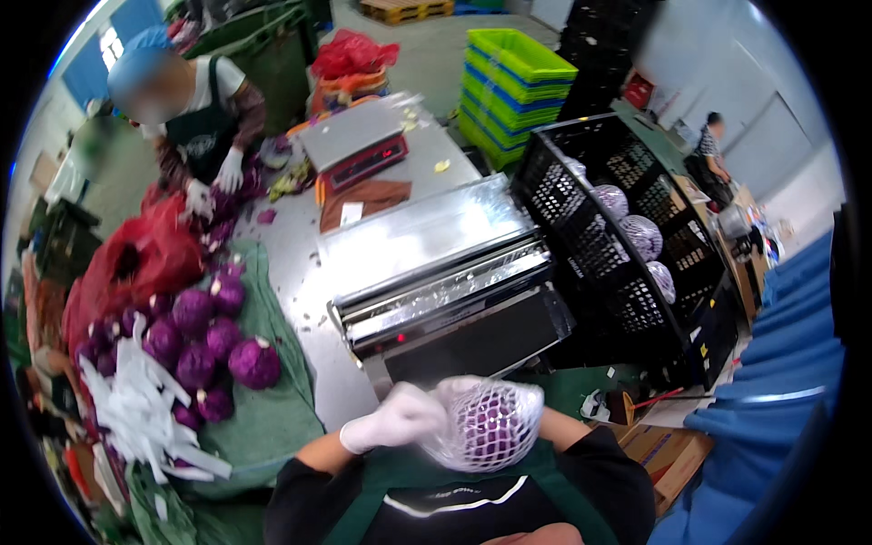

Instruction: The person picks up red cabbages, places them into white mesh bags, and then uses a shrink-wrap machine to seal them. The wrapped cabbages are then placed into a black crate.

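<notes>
A red cabbage in a white foam net sleeve (pixel 501 426) is held close in front of my chest. My left hand (pixel 409 412), in a white glove, is closed at the left end of the sleeve. My right hand (pixel 460 386), also gloved, grips the netted cabbage from its far side, and most of it is hidden behind the net. Just beyond my hands stands a film wrapping machine (pixel 436 300) with a dark flat plate (pixel 477 337) at its front. White net sleeves (pixel 139 402) lie at the left across bare red cabbages (pixel 194 364).
A black crate (pixel 579 252) at the right holds several netted cabbages (pixel 640 237). A scale (pixel 357 146) stands on the metal table (pixel 443 143). At the far left, a co-worker's gloved hands (pixel 214 187) handle cabbage near a red mesh sack (pixel 139 252). Green crates (pixel 514 95) are stacked behind.
</notes>
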Demonstrator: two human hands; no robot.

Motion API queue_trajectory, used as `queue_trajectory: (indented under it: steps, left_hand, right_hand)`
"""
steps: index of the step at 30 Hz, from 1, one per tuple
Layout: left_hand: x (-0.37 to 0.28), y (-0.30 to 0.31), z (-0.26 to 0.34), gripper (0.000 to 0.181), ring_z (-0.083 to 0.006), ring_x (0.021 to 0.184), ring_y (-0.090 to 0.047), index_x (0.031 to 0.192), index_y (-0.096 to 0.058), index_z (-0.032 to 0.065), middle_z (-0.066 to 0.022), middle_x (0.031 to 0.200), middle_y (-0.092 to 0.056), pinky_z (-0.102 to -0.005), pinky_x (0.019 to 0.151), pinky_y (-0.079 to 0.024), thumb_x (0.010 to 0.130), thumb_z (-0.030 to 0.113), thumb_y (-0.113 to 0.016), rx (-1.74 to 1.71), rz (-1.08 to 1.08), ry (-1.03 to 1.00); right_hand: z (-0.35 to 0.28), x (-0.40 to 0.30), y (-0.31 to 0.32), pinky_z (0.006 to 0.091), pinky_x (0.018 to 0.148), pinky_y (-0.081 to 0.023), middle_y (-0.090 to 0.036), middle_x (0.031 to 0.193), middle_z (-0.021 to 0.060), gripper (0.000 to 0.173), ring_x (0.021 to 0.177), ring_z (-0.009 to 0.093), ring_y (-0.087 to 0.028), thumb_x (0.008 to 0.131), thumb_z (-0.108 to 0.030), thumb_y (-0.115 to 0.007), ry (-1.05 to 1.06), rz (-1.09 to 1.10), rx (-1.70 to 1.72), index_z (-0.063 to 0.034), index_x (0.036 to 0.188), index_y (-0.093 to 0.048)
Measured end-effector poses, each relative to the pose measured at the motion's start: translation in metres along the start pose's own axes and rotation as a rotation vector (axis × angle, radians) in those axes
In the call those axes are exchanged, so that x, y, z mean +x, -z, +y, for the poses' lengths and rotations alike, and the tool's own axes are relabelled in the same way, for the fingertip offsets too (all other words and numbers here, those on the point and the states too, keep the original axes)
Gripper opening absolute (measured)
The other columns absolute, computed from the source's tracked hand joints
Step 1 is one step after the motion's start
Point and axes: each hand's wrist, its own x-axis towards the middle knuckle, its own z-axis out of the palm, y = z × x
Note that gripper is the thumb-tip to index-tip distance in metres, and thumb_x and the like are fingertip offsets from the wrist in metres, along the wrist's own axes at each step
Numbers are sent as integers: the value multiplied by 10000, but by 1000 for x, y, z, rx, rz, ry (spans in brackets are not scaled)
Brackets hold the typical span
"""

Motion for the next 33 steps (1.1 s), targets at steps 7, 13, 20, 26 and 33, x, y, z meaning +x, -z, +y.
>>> queue_trajectory:
  steps: [7, 13, 20, 26, 33]
  left_hand:
    - [20, -40, 1, 518, -247, 1099, -573, 1293, -487, -12, -129, 1193, -556, -371, 978, -456, 938, 364, -506, -448, 360, 98]
    - [65, -33, -49, 244, -192, 900, -679, 1076, -642, -3, -92, 1033, -699, -316, 802, -545, 857, 102, -628, -751, 481, 519]
    - [208, -17, 6, 265, -260, 1038, -573, 1170, -575, 14, -97, 1156, -585, -385, 871, -472, 921, 104, -559, -353, 294, 119]
    - [297, -29, 108, 327, -231, 689, -582, 944, -662, 75, -54, 805, -585, -362, 582, -459, 627, 148, -687, 1081, 119, -763]
    - [306, -28, 97, 263, -177, 629, -517, 843, -653, 81, -22, 725, -531, -273, 562, -449, 620, 220, -659, 1125, 362, -873]
  right_hand:
    - [9, 11, 44, 356, 1114, -333, -444, 1442, 74, 531, 1339, 188, -395, 932, -137, -632, 459, 212, -1186, -53, 1412, -421]
    - [-45, -50, 16, 398, 1167, -267, -314, 1506, 152, 959, 1406, 273, -311, 768, -213, -816, 482, 283, -1160, -19, 1505, -235]
    - [-221, -171, 68, 388, 1093, -408, -551, 1341, 93, 936, 1263, 220, -522, 705, -244, -873, 711, 782, -512, -36, 1460, -359]
    - [-456, -183, 327, 396, 1036, -435, -552, 1303, 197, 852, 1186, 295, -560, 732, -477, -809, 863, 1678, -1101, -13, 1357, -462]
    - [-462, -104, 424, 366, 1096, -359, -546, 1359, 258, 961, 1316, 343, -488, 897, -731, -421, -87, 1157, -1372, 62, 1438, -396]
